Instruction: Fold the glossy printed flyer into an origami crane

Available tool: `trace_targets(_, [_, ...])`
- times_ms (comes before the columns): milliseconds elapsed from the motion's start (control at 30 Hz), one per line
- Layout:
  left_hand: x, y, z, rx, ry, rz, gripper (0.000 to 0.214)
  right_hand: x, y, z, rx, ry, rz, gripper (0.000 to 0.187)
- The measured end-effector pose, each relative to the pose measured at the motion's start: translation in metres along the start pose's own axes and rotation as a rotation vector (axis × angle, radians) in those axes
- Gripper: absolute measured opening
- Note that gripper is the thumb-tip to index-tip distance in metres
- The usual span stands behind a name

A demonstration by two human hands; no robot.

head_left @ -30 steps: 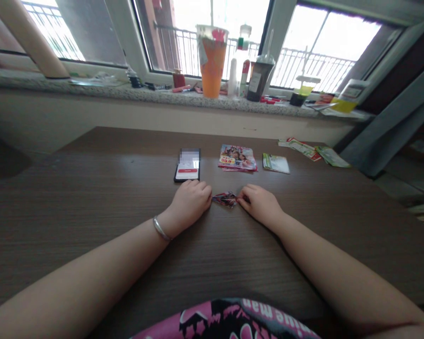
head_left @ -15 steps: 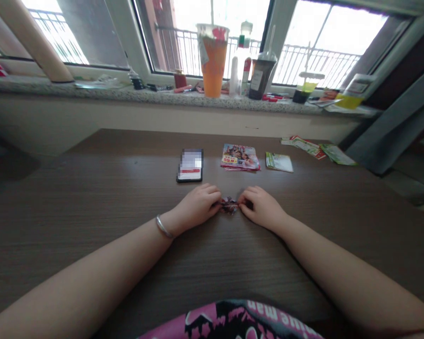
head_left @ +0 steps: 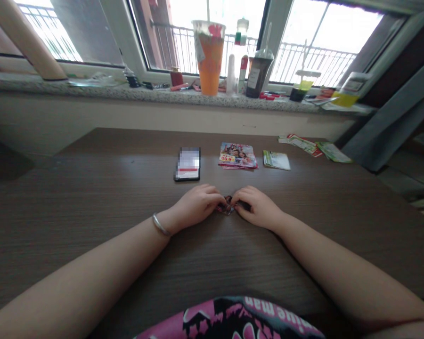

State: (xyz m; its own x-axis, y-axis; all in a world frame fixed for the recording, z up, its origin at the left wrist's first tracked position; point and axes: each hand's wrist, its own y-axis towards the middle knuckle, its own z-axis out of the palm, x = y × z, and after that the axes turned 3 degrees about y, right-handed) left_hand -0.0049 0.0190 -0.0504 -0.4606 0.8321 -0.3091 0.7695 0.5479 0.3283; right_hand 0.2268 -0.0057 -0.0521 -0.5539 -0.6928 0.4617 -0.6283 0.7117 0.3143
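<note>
Between my fingertips, low over the table, is a small crumpled, reddish-brown shiny piece that looks like wrapper or foil. My left hand, with a silver bangle at the wrist, pinches its left side. From the right, my right hand pinches the other side with thumb and fingers closed. The two hands are nearly touching, and their fingers cover much of the piece. Just beyond my left hand lies a phone with its screen blurred out.
A stack of colourful leaflets and a small green-and-white card pile lie beyond my hands. Paper strips are at the table's far right. Along the windowsill stand an orange drink cup, a dark cup and several bottles.
My hands have come closer together, and the piece between them is more covered and bunched. The whole view has shifted slightly.
</note>
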Motion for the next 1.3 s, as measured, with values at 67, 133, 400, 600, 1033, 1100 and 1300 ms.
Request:
trace_targets(67, [0.001,0.000,0.000,-0.022,-0.112,-0.050,0.020,0.000,0.000,0.000,0.002,-0.013,-0.001,0.018])
trace_targets(133, [0.003,0.000,0.001,-0.040,-0.235,-0.128,0.017,-0.002,0.000,0.002,-0.006,-0.009,0.006,0.021])
trace_targets(400, [0.012,-0.001,-0.001,0.023,-0.580,-0.320,0.029,-0.007,-0.002,0.009,-0.136,0.204,0.168,0.014])
trace_targets(600, [0.010,-0.002,-0.002,0.033,-0.577,-0.306,0.032,-0.008,-0.002,0.010,-0.171,0.308,0.360,0.010])
trace_targets(1033, [0.001,0.002,0.004,0.007,-0.056,-0.082,0.016,-0.003,-0.001,0.006,-0.119,-0.150,0.167,0.008])
trace_targets(1100, [0.001,0.002,0.004,0.008,-0.018,-0.064,0.015,-0.001,-0.001,0.005,-0.095,-0.220,0.142,0.008])
trace_targets(1300, [0.001,0.000,0.006,-0.012,0.077,-0.011,0.016,0.006,-0.002,-0.002,0.014,-0.429,0.078,0.016])
